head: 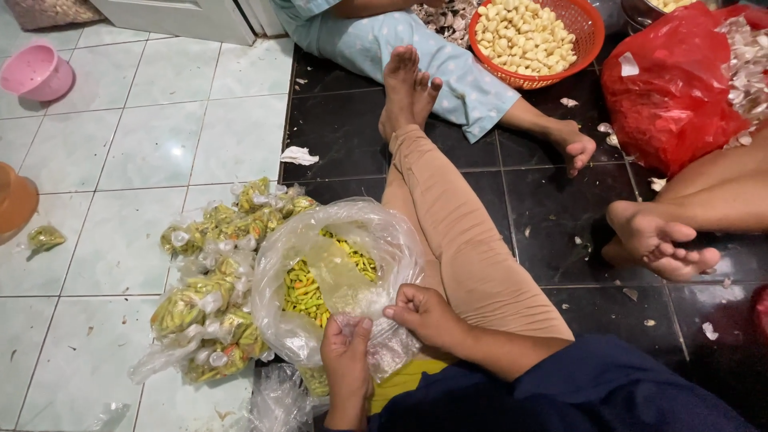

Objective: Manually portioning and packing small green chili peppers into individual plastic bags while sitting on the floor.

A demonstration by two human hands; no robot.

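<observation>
1. My left hand (346,352) and right hand (422,314) pinch a small clear plastic bag (382,346), fingers clamped, at 6 o'clock.
2. Large clear bag of green chillies (332,276) just beyond, on pale green floor tiles (120,160).
3. Black floor tiles (344,128) at 12 to 3 o'clock.

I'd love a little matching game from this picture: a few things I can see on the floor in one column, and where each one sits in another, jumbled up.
Things:
1. pink bowl
2. orange basket of peeled garlic
3. pile of small tied bags of chillies
4. small clear bag

Places:
A. on the pale tiles, just left of the big chilli bag
B. top left corner, on the pale tiles
C. between the left hand and right hand
D. top of the picture, on the dark tiles

Pairs: 1-B, 2-D, 3-A, 4-C
</observation>
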